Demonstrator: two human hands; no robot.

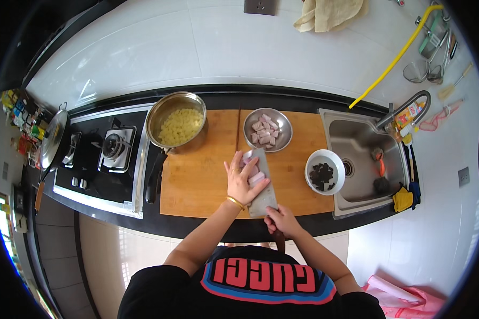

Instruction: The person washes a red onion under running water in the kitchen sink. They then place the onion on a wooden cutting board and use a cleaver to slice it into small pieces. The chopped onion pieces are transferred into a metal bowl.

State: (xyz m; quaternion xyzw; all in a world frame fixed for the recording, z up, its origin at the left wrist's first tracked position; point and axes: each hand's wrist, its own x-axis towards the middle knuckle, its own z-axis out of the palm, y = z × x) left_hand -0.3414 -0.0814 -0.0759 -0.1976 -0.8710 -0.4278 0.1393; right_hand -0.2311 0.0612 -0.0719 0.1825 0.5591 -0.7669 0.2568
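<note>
My right hand (284, 222) grips the dark handle of a Chinese cleaver (268, 195), whose broad blade lies nearly flat over the front half of a wooden cutting board (191, 187). Several pale, purple-tinged chunks (257, 178), which look like taro, rest on the blade. My left hand (245, 181), with a gold bangle at the wrist, spreads its fingers over these chunks and holds them against the steel, partly hiding them. Just beyond the blade's tip stands a steel bowl (288, 131) with more such chunks (266, 130) in it.
A steel pot (153, 104) of diced pale-yellow pieces (181, 127) stands at the board's left end. On the right, a white bowl (308, 164) holds dark pieces (321, 175) in liquid beside the steel sink (359, 139). A gas hob (92, 175) and lidded wok (52, 139) are farther left.
</note>
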